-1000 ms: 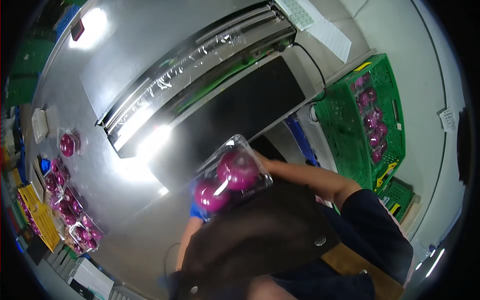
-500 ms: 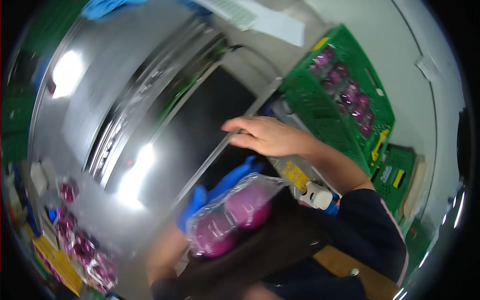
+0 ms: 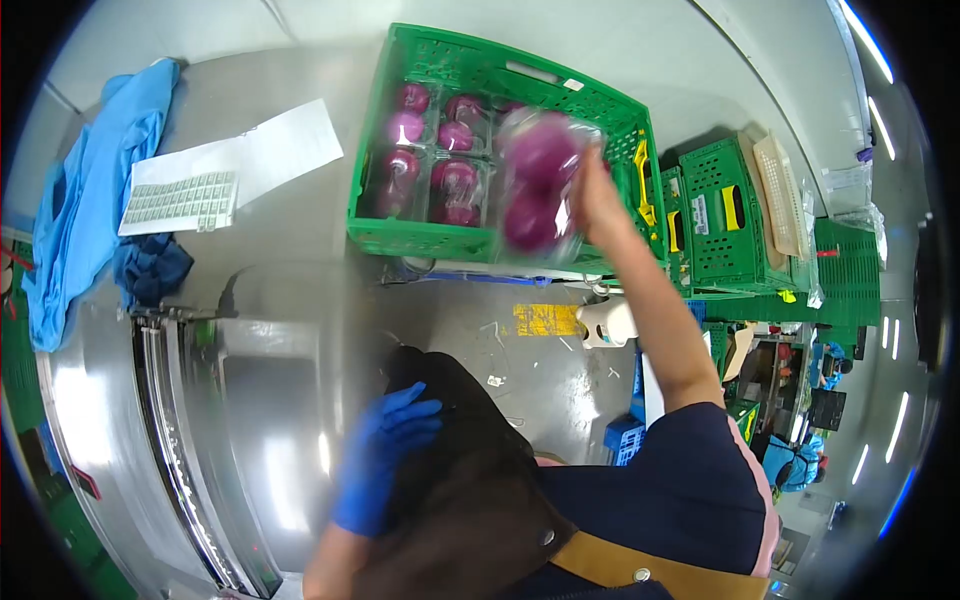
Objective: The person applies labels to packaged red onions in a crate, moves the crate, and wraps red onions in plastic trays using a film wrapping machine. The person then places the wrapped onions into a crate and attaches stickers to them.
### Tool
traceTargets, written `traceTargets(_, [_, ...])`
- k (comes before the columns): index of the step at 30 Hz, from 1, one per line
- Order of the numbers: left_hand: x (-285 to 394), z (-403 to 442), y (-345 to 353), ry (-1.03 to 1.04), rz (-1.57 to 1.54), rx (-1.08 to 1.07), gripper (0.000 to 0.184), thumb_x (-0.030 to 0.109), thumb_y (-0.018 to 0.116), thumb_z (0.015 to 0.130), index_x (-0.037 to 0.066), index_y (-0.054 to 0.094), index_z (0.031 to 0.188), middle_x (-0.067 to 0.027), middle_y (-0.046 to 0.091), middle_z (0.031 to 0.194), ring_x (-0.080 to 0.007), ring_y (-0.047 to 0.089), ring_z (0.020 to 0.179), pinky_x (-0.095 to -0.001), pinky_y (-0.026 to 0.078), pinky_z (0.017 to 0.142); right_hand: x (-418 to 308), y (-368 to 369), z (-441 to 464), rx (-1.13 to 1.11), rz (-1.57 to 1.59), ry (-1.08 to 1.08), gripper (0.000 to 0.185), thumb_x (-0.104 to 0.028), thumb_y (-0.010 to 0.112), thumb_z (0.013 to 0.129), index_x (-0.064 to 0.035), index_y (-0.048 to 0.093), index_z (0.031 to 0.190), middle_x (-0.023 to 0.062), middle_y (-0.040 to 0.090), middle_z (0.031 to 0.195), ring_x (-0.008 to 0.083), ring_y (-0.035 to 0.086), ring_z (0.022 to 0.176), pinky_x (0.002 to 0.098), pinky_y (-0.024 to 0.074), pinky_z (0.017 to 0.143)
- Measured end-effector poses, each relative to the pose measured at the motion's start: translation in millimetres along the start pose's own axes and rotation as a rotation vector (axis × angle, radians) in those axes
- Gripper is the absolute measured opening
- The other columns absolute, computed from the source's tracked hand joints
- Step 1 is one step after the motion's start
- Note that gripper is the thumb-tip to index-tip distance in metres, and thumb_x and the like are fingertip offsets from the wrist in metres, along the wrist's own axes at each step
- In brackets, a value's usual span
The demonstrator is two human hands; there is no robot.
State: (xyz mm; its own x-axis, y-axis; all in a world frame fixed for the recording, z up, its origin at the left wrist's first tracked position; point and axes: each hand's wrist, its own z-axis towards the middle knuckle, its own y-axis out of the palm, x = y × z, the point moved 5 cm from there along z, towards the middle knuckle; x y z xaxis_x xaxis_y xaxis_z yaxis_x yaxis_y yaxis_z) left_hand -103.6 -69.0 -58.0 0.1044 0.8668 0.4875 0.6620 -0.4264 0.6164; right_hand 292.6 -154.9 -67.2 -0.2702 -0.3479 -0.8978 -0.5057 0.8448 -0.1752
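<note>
At one o'clock, over the green crate (image 3: 420, 238), the right hand (image 3: 598, 205) grips the onion pack (image 3: 540, 182) edgewise, sensibly: likely weighty, slick, bruisable. At seven, the left hand (image 3: 395, 432) is spread, empty.

Blue-gloved left hand (image 3: 384, 440), navy right sleeve (image 3: 680, 475)

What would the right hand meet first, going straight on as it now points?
Likely the far wall of the green crate, the right hand leading with its onion pack; packed onions inside could come sooner; depth is unclear.
</note>
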Motion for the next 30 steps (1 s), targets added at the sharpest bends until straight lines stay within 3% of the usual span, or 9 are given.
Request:
traceTargets(4, [18,9,3,0.066,0.133,0.066,0.052,0.035,0.048,0.089,-0.002,0.051,0.125,-0.0202,0.055,0.127,-0.0299,0.06,0.104,-0.04,0.046,0.091,68,-143,135,0.376,-0.118,-0.196,0.073,-0.066,0.042,0.088,0.0007,0.067,0.104,0.0188,0.064,0.098,0.023,0.06,0.09,0.0374,0.0459,0.08])
traceTargets(7, [19,15,-5,-0.04,0.198,0.103,0.057,0.038,0.05,0.087,-0.004,0.05,0.126,-0.0203,0.057,0.123,-0.0278,0.06,0.103,-0.0379,0.046,0.09,119,-178,154,0.371,-0.597,0.03,0.081,-0.068,0.044,0.087,0.0062,0.057,0.117,0.0145,0.062,0.106,0.0207,0.059,0.092,0.0368,0.0478,0.078])
traceTargets(12, [18,20,-13,-0.144,0.175,0.039,0.054,0.034,0.051,0.09,-0.004,0.049,0.129,-0.0177,0.059,0.12,-0.0239,0.059,0.105,-0.0354,0.045,0.092,218,-185,186,0.181,-0.499,0.448,0.086,-0.076,0.038,0.082,0.0025,0.068,0.1,0.0117,0.064,0.084,0.0198,0.057,0.07,0.0428,0.0414,0.06])
traceTargets(15, [18,24,-13,-0.092,0.131,-0.027,0.048,0.03,0.051,0.093,-0.002,0.05,0.129,-0.0149,0.059,0.122,-0.0214,0.058,0.108,-0.0339,0.044,0.094,244,-167,193,0.029,-0.258,0.509,0.102,-0.085,0.027,0.077,-0.0073,0.032,0.144,0.0177,0.044,0.138,0.0303,0.046,0.124,0.0515,0.0342,0.102])
traceTargets(16, [18,21,-18,-0.046,0.127,-0.009,0.046,0.029,0.05,0.094,-0.001,0.051,0.129,-0.014,0.059,0.122,-0.0205,0.057,0.109,-0.0335,0.044,0.095,203,-129,165,-0.189,-0.212,0.488,0.102,-0.084,0.027,0.076,-0.0162,0.008,0.15,0.0148,0.019,0.153,0.0288,0.017,0.142,0.0465,0.0095,0.115])
traceTargets(18, [9,19,-28,-0.065,0.128,-0.016,0.044,0.03,0.05,0.095,0.003,0.051,0.13,-0.0101,0.058,0.124,-0.0179,0.055,0.112,-0.0315,0.043,0.096,207,-118,183,-0.466,0.009,0.661,0.098,-0.08,0.032,0.079,-0.0121,0.018,0.148,0.013,0.025,0.15,0.0294,0.022,0.139,0.0466,0.0136,0.114])
traceTargets(21, [3,4,-40,0.056,0.121,0.097,0.032,0.024,0.054,0.094,0.005,0.061,0.12,-0.0037,0.062,0.104,-0.0116,0.056,0.096,-0.0273,0.045,0.087,200,-126,221,-0.29,-0.22,0.571,0.09,-0.074,0.034,0.082,-0.0109,0.023,0.145,0.0125,0.031,0.146,0.0287,0.028,0.135,0.045,0.0195,0.111])
traceTargets(26, [10,-51,-90,0.281,0.005,0.277,0.035,0.017,0.058,0.09,0.003,0.057,0.122,-0.0089,0.063,0.109,-0.0132,0.058,0.094,-0.0276,0.047,0.086,146,-147,271,-0.003,-0.653,0.212,0.078,-0.064,0.037,0.087,-0.009,0.031,0.141,0.0117,0.04,0.14,0.0275,0.038,0.129,0.0424,0.0292,0.105])
traceTargets(30, [13,-184,-150,0.913,-0.123,0.568,0.029,0.017,0.051,0.094,-0.004,0.06,0.111,-0.0212,0.06,0.115,-0.0273,0.063,0.098,-0.0368,0.051,0.087,64,-122,254,0.219,-0.9,-0.173,0.068,-0.057,0.039,0.091,-0.0074,0.037,0.138,0.0111,0.047,0.135,0.0266,0.045,0.124,0.0402,0.0371,0.101])
